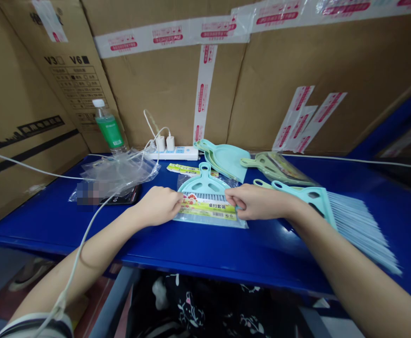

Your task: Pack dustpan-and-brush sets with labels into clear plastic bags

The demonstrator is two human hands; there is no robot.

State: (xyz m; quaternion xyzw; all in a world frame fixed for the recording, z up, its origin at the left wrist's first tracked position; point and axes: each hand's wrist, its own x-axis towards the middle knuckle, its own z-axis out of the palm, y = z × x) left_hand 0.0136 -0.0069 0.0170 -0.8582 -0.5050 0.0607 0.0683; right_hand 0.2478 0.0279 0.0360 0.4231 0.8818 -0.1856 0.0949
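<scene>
A light-blue dustpan-and-brush set (205, 183) lies in a clear plastic bag in front of me on the blue table, its handle pointing away. Across its lower half runs a yellow, green and white label card (210, 210) with printed mushrooms. My left hand (161, 205) is closed at the left edge of the bagged set, its fingertips pressed together there. At the opposite edge, my right hand (251, 202) is closed too, fingers curled against the bag and card. Exactly which layer each hand pinches is partly hidden by the fingers.
Behind sit a blue dustpan (231, 159), a green bagged set (283, 168) and a power strip (180, 153). At right is a blue brush (360, 225) with long bristles. Clear bags (120, 171) and a bottle (110, 131) stand left; a cable (89, 230) crosses my left arm.
</scene>
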